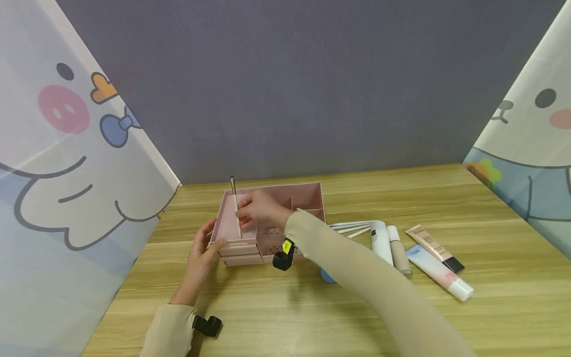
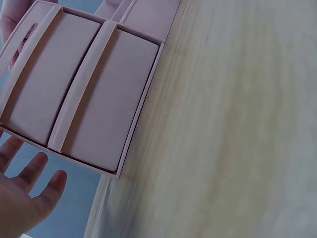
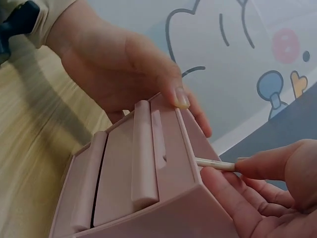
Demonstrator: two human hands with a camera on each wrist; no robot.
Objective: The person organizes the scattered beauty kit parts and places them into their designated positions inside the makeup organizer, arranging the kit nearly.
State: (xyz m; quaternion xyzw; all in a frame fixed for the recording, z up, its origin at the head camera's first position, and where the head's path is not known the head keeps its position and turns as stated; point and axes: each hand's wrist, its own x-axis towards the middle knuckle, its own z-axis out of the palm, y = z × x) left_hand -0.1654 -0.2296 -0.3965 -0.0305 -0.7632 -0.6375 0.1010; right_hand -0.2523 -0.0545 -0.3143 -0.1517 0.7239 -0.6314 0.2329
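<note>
A pink cosmetic organizer [image 1: 248,259] stands on the table, with two drawers at its left front. My left hand [image 1: 201,255] holds its left front corner, the thumb over the top rim and the fingers along the left side. In the right wrist view that thumb [image 3: 181,97] lies right at the rim. My right hand [image 1: 258,208] pinches a makeup brush [image 1: 236,208] over the organizer's left top compartment. The brush's bristle end points up and away, while its pale handle end slants down near the front rim. Part of the handle is hidden by fingers.
Right of the organizer lie several slim brushes [image 1: 357,224], a white bottle [image 1: 381,240], a beige bottle [image 1: 400,255], a BB cream tube [image 1: 430,243] and a blue-pink tube [image 1: 437,270]. A blue round thing [image 1: 327,275] shows partly under my right forearm. A grey panel [image 1: 312,99] stands behind.
</note>
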